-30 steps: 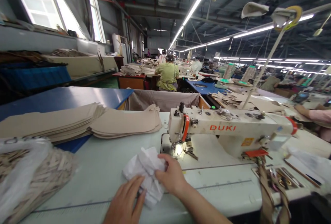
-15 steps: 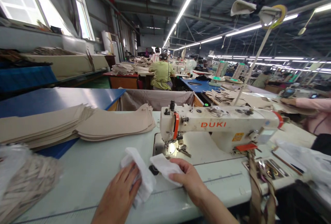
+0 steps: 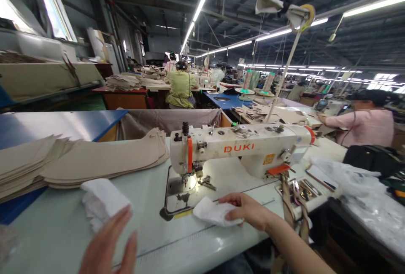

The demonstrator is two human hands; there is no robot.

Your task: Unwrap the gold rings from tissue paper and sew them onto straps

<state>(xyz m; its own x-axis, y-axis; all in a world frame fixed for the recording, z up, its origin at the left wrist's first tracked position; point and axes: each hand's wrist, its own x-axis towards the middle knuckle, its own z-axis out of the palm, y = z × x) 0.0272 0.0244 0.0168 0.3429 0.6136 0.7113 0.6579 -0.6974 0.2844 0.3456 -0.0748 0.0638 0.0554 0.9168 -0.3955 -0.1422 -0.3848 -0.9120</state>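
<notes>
A crumpled white cloth (image 3: 101, 198) lies on the pale green tabletop (image 3: 145, 194) left of centre, and a second white cloth (image 3: 211, 211) lies to its right, in front of a sewing machine (image 3: 253, 142) marked DUKI.

At the far left, beige fabric panels (image 3: 104, 156) are piled in overlapping layers, partly over a blue table (image 3: 76, 120). The first cloth sits just in front of the pile. Beside it, the wearer's left hand (image 3: 106, 242) is blurred, its fingers spread and the thumb standing apart; the fingertips overlap the cloth's near edge, and whether they touch it cannot be told.

Beyond the tabletop, a person in a yellow-green top (image 3: 181, 86) sits facing away. Nearer, the machine's lit needle area stands over a metal plate (image 3: 174, 184). A printed ruler scale (image 3: 177, 240) runs along the tabletop's front.

The second cloth is near the plate's right corner, pinched between the thumb and fingers of the right hand (image 3: 248, 211). Further right, brown straps (image 3: 287, 202) hang over the table edge beside a tray (image 3: 316, 200) of small metal tools. At the far right are clear plastic bags (image 3: 357, 189) and, behind them, a person in a pink top (image 3: 368, 124).
</notes>
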